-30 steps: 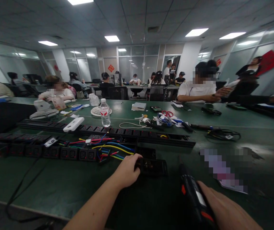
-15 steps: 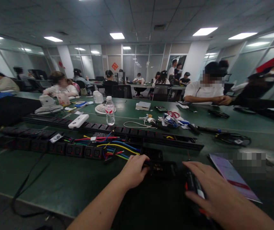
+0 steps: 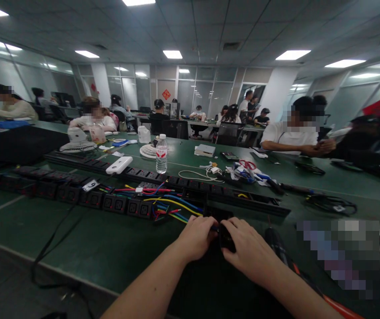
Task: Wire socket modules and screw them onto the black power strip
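Both my hands meet over a small black socket module (image 3: 225, 237) on the green table (image 3: 116, 248). My left hand (image 3: 196, 237) pinches its left end, fingers curled. My right hand (image 3: 246, 250) grips its right side, thumb on top. Red, blue and yellow wires (image 3: 166, 206) run from the module's area to a row of black sockets (image 3: 110, 201). A black and orange electric screwdriver (image 3: 278, 243) lies on the table just right of my right hand, untouched.
A long black power strip (image 3: 236, 197) runs across behind my hands. Beyond it stand a water bottle (image 3: 161, 155), a white power bank (image 3: 119, 165), scissors (image 3: 248, 165) and white cables. A black cord (image 3: 52, 246) hangs over the near edge. Several people sit at the tables around.
My right hand left the electric screwdriver on the table and moved left onto the socket module. My left hand stayed on the module. The camera shifted slightly.
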Motion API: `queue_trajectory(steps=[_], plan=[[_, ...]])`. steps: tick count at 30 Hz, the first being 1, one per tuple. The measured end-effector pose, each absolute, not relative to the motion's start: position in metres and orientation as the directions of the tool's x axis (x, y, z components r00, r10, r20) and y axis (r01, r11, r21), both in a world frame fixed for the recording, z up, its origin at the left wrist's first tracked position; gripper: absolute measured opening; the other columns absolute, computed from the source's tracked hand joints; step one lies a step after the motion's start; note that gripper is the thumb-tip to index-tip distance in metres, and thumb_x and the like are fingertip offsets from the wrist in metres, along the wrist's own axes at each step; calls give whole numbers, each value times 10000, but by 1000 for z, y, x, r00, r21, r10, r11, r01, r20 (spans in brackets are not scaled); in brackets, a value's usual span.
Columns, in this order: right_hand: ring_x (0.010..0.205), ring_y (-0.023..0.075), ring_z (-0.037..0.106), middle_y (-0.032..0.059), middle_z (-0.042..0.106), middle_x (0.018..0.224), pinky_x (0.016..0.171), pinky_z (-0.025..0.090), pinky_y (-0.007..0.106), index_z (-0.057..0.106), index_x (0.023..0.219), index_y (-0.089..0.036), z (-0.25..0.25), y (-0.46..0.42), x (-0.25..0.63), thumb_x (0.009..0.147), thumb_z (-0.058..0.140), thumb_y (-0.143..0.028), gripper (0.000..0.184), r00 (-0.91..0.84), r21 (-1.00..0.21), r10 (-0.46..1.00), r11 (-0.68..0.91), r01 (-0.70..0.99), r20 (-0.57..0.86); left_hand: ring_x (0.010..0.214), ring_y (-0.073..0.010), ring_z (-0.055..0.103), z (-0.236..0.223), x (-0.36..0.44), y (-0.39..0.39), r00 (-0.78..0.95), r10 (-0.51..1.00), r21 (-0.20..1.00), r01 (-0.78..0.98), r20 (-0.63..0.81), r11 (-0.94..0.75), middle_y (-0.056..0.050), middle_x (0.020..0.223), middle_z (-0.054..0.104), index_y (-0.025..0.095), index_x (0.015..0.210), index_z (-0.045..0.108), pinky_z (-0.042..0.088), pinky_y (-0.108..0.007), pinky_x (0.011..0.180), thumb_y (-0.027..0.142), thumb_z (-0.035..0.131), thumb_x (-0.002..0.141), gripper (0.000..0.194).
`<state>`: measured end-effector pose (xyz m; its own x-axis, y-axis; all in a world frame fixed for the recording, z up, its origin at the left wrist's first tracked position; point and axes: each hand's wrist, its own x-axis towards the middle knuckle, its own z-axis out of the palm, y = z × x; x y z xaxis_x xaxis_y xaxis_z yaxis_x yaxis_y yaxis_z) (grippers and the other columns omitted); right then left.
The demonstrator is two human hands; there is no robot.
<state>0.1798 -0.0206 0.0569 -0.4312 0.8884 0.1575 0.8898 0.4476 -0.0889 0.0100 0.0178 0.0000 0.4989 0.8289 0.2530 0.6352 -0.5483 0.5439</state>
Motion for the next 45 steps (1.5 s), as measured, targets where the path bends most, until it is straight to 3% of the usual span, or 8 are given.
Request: queue_trajectory(steps=[6, 12, 17, 23, 29, 38, 45], plan=[[1005, 288, 570, 142, 619, 1080, 917, 439, 425, 566, 1138, -99, 60, -20, 181, 705, 571, -162, 437, -400, -124, 900, 423, 898, 170, 1060, -201, 565, -1, 10, 18, 492, 827, 570, 610, 273, -551, -18, 1127, 648, 253, 1144, 556, 376, -347, 893, 191, 452, 932, 244], [1084, 275, 570, 155, 609, 1150, 969, 429, 392, 513, 1192, -87, 57, -17, 183, 674, 550, -115, 520, -384, -153, 909, 408, 900, 161, 1034, -187, 565, -2, 9, 19, 429, 863, 669, 561, 267, -487, 3, 1113, 657, 256, 1110, 592, 397, -329, 910, 203, 464, 929, 227], [1163, 276, 524, 154, 571, 1227, 1017, 397, 392, 493, 1219, -104, 59, -14, 183, 610, 529, 2, 619, -413, -139, 899, 432, 891, 142, 1034, -207, 536, -6, 8, 19, 367, 908, 743, 547, 201, -386, -17, 1078, 648, 250, 1136, 590, 433, -317, 902, 239, 482, 923, 239], [1101, 264, 538, 127, 571, 1178, 980, 407, 394, 475, 1241, -150, 59, -15, 178, 585, 517, 32, 683, -418, -143, 896, 437, 888, 148, 1020, -209, 523, -7, 7, 18, 368, 904, 762, 516, 216, -392, -13, 1056, 636, 253, 1112, 581, 435, -323, 904, 231, 491, 919, 214], [962, 268, 566, 90, 595, 1026, 840, 441, 395, 562, 1047, -204, 52, -14, 171, 704, 583, -75, 367, -371, -142, 909, 399, 906, 188, 1022, -204, 519, -7, 6, 18, 364, 910, 762, 528, 197, -376, -10, 1058, 638, 254, 1103, 587, 426, -311, 903, 232, 523, 896, 218], [933, 289, 584, 78, 632, 977, 788, 432, 413, 526, 967, -211, 43, -10, 168, 657, 667, -13, 394, -369, -171, 914, 396, 902, 171, 951, -193, 531, -8, 5, 20, 360, 923, 790, 522, 138, -321, -31, 983, 626, 217, 1081, 617, 448, -300, 851, 261, 564, 866, 226], [965, 289, 596, 76, 622, 1003, 823, 441, 424, 477, 1043, -215, 39, -6, 172, 706, 723, -105, 432, -326, -254, 931, 359, 898, 164, 852, -157, 554, -10, 4, 25, 374, 905, 869, 356, 205, -344, -6, 882, 643, 177, 985, 630, 441, -256, 771, 200, 562, 842, 160]])
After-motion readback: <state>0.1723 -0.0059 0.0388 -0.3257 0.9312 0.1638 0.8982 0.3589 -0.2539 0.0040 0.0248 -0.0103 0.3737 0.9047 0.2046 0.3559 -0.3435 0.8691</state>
